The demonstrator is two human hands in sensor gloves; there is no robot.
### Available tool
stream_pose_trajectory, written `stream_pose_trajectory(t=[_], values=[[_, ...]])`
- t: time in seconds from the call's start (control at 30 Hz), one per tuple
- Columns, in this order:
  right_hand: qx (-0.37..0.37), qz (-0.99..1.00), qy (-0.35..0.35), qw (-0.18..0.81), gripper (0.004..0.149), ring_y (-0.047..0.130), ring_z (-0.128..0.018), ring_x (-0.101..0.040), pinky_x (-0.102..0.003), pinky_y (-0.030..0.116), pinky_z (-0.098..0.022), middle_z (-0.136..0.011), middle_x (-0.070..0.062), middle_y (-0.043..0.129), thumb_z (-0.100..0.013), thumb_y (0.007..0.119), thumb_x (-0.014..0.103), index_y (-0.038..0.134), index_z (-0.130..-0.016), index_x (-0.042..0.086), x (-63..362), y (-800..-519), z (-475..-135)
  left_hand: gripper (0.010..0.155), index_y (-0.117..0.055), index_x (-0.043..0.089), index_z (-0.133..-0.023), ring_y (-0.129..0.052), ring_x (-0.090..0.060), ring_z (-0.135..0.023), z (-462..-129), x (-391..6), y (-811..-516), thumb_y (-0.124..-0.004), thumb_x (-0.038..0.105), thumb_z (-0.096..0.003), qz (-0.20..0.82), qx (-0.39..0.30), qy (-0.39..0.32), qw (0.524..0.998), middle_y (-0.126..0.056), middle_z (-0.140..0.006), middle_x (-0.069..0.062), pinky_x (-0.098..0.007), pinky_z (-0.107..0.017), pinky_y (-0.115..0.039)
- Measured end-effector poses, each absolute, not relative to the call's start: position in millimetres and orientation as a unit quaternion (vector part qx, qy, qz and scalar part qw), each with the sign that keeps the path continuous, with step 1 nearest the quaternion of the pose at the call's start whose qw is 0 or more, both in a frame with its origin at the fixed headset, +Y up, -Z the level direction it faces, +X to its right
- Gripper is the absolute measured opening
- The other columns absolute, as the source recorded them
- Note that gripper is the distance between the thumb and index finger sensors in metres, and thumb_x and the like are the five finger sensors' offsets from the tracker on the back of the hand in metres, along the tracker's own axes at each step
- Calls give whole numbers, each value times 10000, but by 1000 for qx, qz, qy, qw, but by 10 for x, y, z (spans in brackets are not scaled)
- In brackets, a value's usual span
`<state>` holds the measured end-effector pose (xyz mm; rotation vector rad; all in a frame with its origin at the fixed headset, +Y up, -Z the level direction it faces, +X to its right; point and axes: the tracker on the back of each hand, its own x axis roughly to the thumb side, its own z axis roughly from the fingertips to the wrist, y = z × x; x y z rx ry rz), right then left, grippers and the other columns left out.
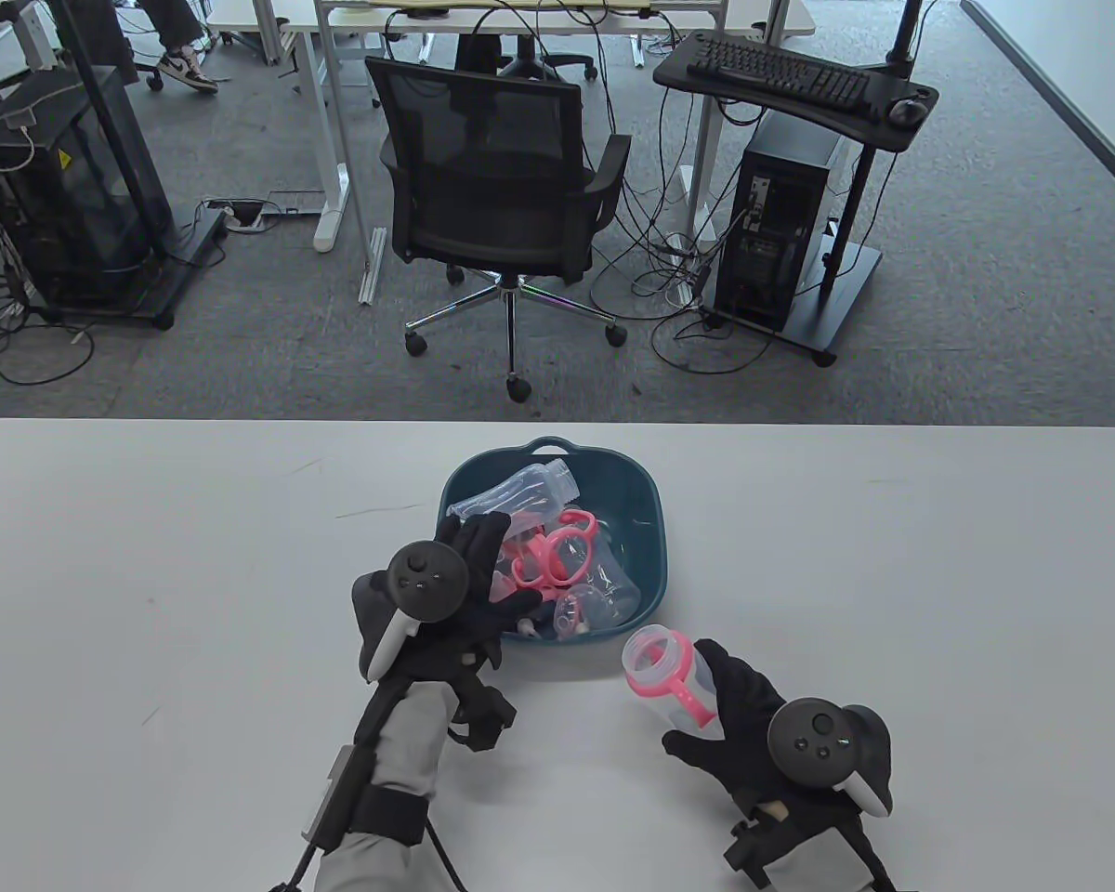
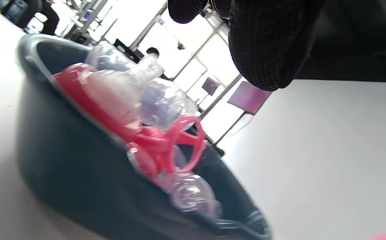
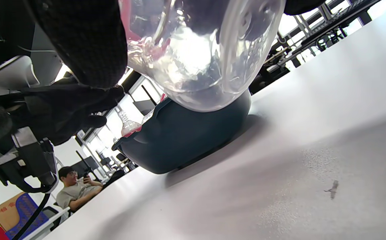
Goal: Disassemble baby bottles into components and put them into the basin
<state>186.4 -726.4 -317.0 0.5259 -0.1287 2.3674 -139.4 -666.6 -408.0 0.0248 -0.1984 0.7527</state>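
A teal basin stands mid-table and holds a clear bottle body, pink handle rings and several clear small parts. My left hand hovers over the basin's left rim with straight, spread fingers and holds nothing. In the left wrist view its fingers hang above the basin wall and a pink ring. My right hand grips a clear bottle with a pink handled collar, just off the basin's near-right corner. The right wrist view shows the bottle's clear base in front of the basin.
The white table stretches wide on both sides of the basin. A black office chair and a computer cart stand on the floor beyond the far edge. A seated person shows in the right wrist view's background.
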Motion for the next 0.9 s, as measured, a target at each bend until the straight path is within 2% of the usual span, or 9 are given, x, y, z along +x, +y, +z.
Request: stream_pose_trajectory(t=[0.17, 0.3, 0.4, 0.57, 0.7, 0.9], values=[[206, 912, -51, 350, 933, 592, -948, -449, -692, 478, -664, -1071, -187, 510, -476, 901, 415, 298, -1109, 91, 1859, -7262, -3167, 791, -439, 387, -1100, -293, -303, -1178, -3846, -1212, -6383, -856, 517, -440, 405, -6, -185, 896, -429, -1172, 29, -574, -784, -234], [212, 911, -50, 350, 934, 590, -950, -449, -692, 476, -665, -1073, -186, 507, -475, 901, 414, 296, -1110, 93, 1837, -7264, -3159, 863, -431, 396, -1112, -332, -341, -1180, -3653, -902, -6317, -901, 545, -403, 381, -89, -252, 885, -400, -1188, 14, -601, -781, -240], [218, 910, -49, 350, 933, 589, -951, -447, -692, 474, -667, -1074, -184, 506, -475, 901, 414, 296, -1110, 96, 1808, -7259, -3143, 947, -386, 413, -1120, -329, -362, -1183, -3567, -689, -6359, -936, 559, -363, 335, -111, -286, 891, -351, -1200, 21, -619, -781, -257], [229, 906, -48, 353, 932, 584, -956, -445, -691, 471, -671, -1077, -179, 504, -476, 902, 411, 296, -1111, 100, 1768, -7241, -3119, 1021, -332, 429, -1123, -312, -373, -1186, -3553, -468, -6459, -966, 564, -334, 307, -142, -308, 889, -327, -1205, 20, -632, -779, -251], [235, 906, -46, 348, 933, 587, -954, -449, -693, 473, -670, -1076, -184, 505, -476, 901, 411, 295, -1111, 95, 1733, -7237, -3103, 980, -384, 410, -1116, -481, -343, -1156, -3586, -406, -6493, -969, 544, -341, 309, -148, -307, 888, -536, -1135, 31, -626, -774, -288], [229, 907, -50, 350, 933, 586, -955, -446, -692, 473, -668, -1077, -182, 504, -476, 901, 412, 295, -1112, 97, 1761, -7233, -3110, 922, -468, 409, -1103, -528, -326, -1140, -3615, -497, -6383, -973, 539, -343, 333, -139, -294, 885, -565, -1122, 31, -630, -775, -291]])
